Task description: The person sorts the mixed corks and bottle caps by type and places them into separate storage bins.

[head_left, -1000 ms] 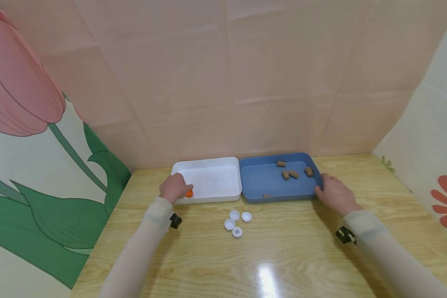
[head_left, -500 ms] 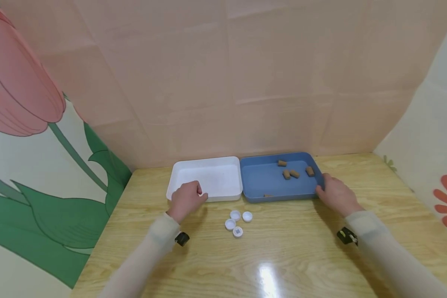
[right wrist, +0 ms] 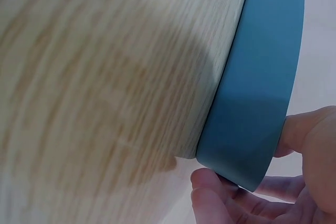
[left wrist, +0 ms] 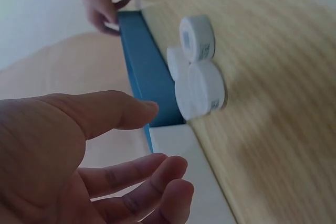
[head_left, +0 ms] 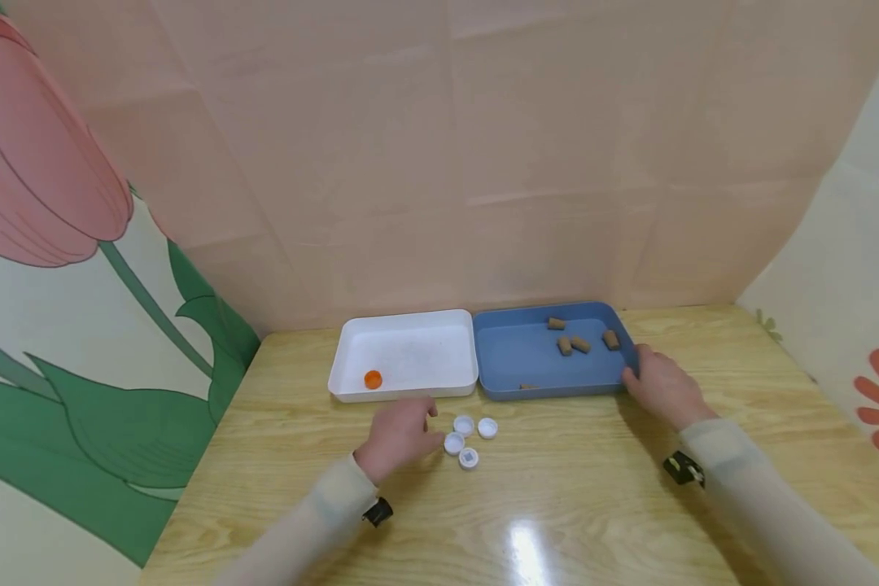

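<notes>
My left hand (head_left: 401,439) hovers just left of a cluster of several white bottle caps (head_left: 454,443) on the table. Its thumb and fingers are parted and hold nothing; in the left wrist view the caps (left wrist: 206,88) lie beyond the fingertips. An orange cap (head_left: 373,379) lies in the front left corner of the white tray (head_left: 425,346). My right hand (head_left: 665,387) grips the right end of the blue tray (head_left: 513,350). The right wrist view has the thumb at the rim of the tray wall (right wrist: 252,93) and curled fingers (right wrist: 207,182) around its corner.
Several brown corks (head_left: 580,345) lie in the blue tray; one near its front wall is mostly hidden. Both trays stand side by side at the back of the wooden table (head_left: 571,488), against a pink-beige sheet (head_left: 439,163). Painted walls flank the table.
My left hand has let go of the orange cap in the white tray. It has moved right and toward me, out of the tray, to the white caps. The right hand has stayed on the blue tray.
</notes>
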`<state>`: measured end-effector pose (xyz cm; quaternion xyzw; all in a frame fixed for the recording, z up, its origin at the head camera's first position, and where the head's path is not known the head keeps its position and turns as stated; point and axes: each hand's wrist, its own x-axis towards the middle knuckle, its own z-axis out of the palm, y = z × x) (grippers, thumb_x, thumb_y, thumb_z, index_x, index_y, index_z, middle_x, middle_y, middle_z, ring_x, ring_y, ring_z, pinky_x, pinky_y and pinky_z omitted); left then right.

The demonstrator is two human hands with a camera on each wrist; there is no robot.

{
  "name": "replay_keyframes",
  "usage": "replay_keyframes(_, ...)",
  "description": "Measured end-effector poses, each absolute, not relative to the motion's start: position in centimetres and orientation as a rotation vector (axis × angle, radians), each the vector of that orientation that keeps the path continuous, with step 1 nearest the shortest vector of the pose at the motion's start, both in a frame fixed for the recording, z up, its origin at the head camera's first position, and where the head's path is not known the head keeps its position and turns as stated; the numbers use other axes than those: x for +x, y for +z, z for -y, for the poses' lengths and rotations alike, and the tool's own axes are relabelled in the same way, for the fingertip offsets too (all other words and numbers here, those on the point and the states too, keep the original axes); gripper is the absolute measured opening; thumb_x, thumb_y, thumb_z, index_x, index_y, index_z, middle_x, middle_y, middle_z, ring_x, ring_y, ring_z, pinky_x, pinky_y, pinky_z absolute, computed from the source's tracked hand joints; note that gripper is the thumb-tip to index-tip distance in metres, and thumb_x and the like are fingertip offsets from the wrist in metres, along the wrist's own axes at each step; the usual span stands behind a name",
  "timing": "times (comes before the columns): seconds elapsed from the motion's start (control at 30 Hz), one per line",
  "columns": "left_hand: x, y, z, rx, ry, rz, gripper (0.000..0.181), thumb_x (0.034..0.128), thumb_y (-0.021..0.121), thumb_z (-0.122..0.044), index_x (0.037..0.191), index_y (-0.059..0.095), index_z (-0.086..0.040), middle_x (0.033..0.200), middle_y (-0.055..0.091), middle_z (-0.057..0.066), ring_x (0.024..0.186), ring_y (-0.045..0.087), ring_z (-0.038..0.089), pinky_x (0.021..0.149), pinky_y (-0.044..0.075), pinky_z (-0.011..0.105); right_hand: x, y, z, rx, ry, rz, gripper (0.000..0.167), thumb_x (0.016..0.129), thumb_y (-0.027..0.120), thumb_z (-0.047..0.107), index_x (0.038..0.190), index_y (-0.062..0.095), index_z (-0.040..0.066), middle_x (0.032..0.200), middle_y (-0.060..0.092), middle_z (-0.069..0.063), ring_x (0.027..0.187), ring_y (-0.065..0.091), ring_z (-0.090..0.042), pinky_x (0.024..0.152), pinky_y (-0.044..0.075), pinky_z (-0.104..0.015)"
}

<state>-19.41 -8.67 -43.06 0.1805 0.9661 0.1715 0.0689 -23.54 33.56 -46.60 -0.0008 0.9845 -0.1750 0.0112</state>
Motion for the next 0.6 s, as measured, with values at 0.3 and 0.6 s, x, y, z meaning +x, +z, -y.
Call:
replay_keyframes(0.3,-18.6,-44.0,7.5,0.533,0.505,-2.821,0.031,0.0816,0.081,-0.026,0.105,0.066,-0.012,0.072,0.054,-0.005,0.067,0.05,0.013,0.062,0.039,0.032,-23.4,-46.7,-33.5,-0.003,-0.537,-3.066,0.064,0.101,0.045,0.026,0.141,0.027,-0.02,0.128,0.046,-0.046,0.114,0.05,-0.059,0.085,0.047,-0.066)
replay_keyframes(0.6,-18.5,-44.9,6.9,0.597,0.472,-2.841,0.021,0.0795,0.078,-0.022,0.096,0.066,-0.015,0.077,0.057,-0.009,0.071,0.051,0.011,0.062,0.041,0.032,-23.4,-46.6,-33.3,-0.01,-0.538,-3.072,0.062,0.101,0.045,0.024,0.14,0.028,-0.021,0.127,0.047,-0.046,0.113,0.052,-0.058,0.085,0.048,-0.065)
